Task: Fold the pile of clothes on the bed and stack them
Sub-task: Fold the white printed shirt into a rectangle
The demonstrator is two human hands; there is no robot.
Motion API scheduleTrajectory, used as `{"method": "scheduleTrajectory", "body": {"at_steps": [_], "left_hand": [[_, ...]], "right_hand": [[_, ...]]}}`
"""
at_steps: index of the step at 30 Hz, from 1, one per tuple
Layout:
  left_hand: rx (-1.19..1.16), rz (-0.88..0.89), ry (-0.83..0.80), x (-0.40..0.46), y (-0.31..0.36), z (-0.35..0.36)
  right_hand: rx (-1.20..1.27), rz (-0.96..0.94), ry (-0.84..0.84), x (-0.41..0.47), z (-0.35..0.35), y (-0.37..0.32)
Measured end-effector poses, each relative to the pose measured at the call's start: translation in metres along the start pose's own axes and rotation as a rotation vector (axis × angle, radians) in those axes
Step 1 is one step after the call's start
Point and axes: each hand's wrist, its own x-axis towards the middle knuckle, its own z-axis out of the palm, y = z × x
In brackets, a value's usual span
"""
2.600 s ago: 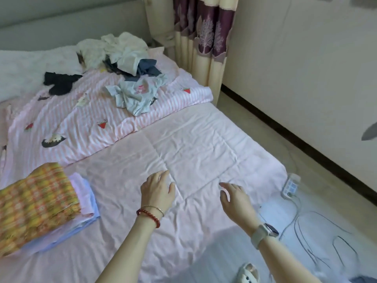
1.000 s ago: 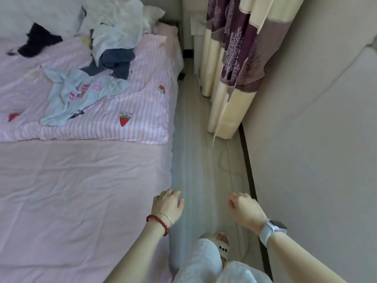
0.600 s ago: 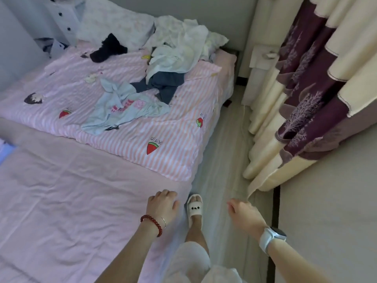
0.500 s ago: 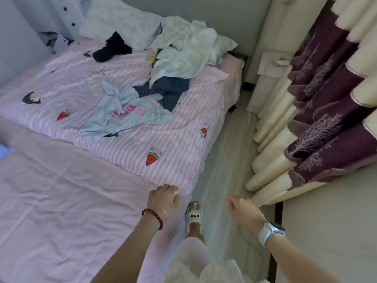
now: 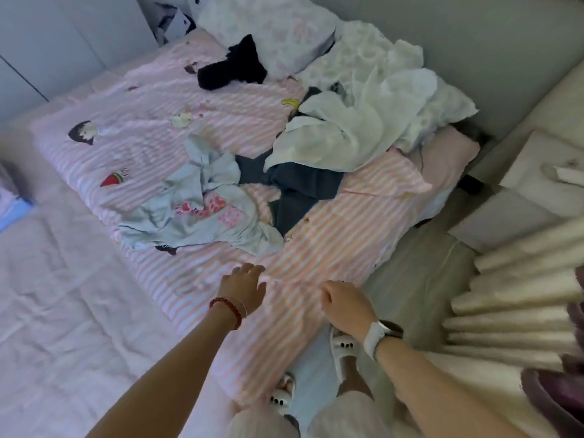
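Observation:
Loose clothes lie on the pink striped quilt (image 5: 331, 245): a crumpled light blue shirt with pink print (image 5: 202, 216), a dark blue garment (image 5: 297, 188) beside it, a heap of white clothes (image 5: 360, 121) behind, and a black piece (image 5: 234, 66) near the pillow. My left hand (image 5: 243, 287), with a red bead bracelet, hovers open over the quilt just short of the blue shirt. My right hand (image 5: 346, 301), with a white watch, hangs over the quilt's edge, fingers loosely curled and holding nothing.
The edge of a folded stack (image 5: 12, 203) shows at the far left. A pale sheet (image 5: 63, 311) covers the near bed. A bedside cabinet (image 5: 521, 191) and a cream-and-purple curtain (image 5: 521, 298) stand to the right. My slippered feet (image 5: 343, 346) are on the floor beside the bed.
I have walked along the bed toward the loose clothes. Both hands, empty throughout, have come from above the bed edge and floor to over the striped quilt, close to the blue shirt.

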Motion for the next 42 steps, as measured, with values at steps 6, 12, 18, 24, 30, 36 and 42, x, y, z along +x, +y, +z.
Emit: {"method": "scheduleTrajectory", "body": {"at_steps": [6,12,18,24,30,36,42], "left_hand": [[-0.174,-0.346,0.092,0.141,-0.018,0.0],[-0.327,-0.702,0.319,0.207,-0.052,0.019],[-0.519,-0.476,0.56,0.123,-0.027,0.034],[-0.59,-0.252,0.424,0.0,0.003,0.079],[-0.734,-0.437,0.541,-0.065,-0.013,0.102],[-0.998,-0.479,0.548,-0.072,-0.023,0.08],[-1.167,-0.249,0.528,-0.096,-0.066,0.055]], "right_hand": [[-0.052,-0.206,-0.111,0.125,-0.011,0.026],[0.077,-0.312,-0.15,0.181,-0.01,0.059],[0.298,-0.385,-0.118,0.194,-0.017,0.029],[0.695,-0.247,-0.466,0.186,0.013,-0.054],[0.431,-0.141,-0.553,0.128,0.062,-0.07],[0.261,-0.263,-0.538,0.085,0.057,-0.056],[0.382,-0.273,-0.285,0.069,0.058,-0.108]]}}
